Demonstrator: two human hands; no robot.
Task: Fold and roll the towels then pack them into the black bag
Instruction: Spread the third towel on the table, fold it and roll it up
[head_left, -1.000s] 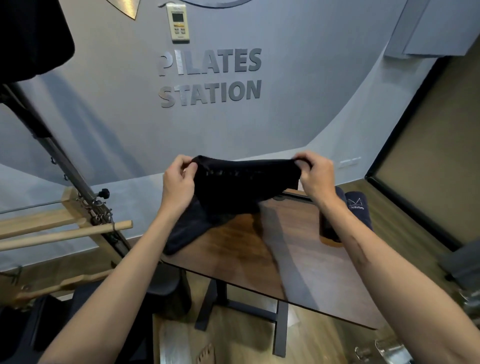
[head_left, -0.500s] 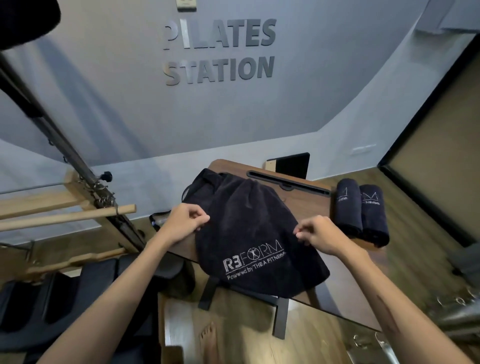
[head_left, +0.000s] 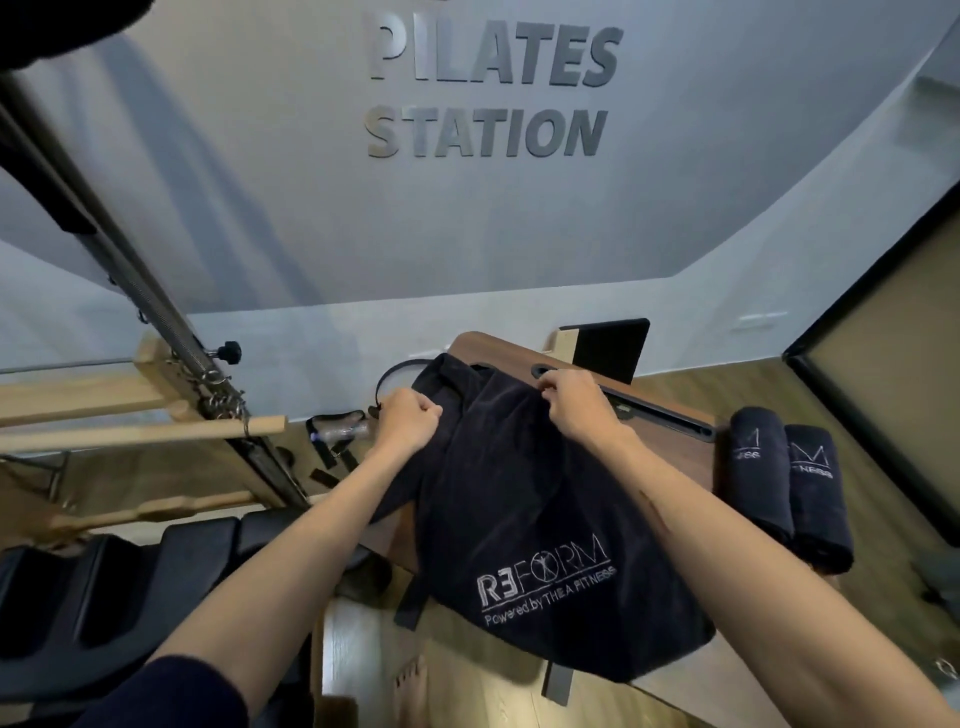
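Note:
A black towel (head_left: 519, 519) with white "REFORM" lettering lies spread over the brown wooden table (head_left: 670, 457), its near end hanging off the front edge. My left hand (head_left: 408, 423) grips the towel's far left edge with curled fingers. At the far right edge, my right hand (head_left: 576, 402) pinches the cloth. Two rolled black towels (head_left: 789, 483) lie side by side at the table's right end. A black strap loop (head_left: 387, 379) shows just beyond my left hand; the black bag itself is hidden.
A black tablet-like panel (head_left: 605, 345) stands at the table's back edge behind a long slot (head_left: 654, 410). Wooden pilates equipment with bars and springs (head_left: 171, 395) fills the left. Black padded cushions (head_left: 104, 587) sit low left. A bare foot (head_left: 410, 691) is on the floor.
The towel came down from being held up in the air and now lies spread on the table. Both hands have moved from its middle to its far edge.

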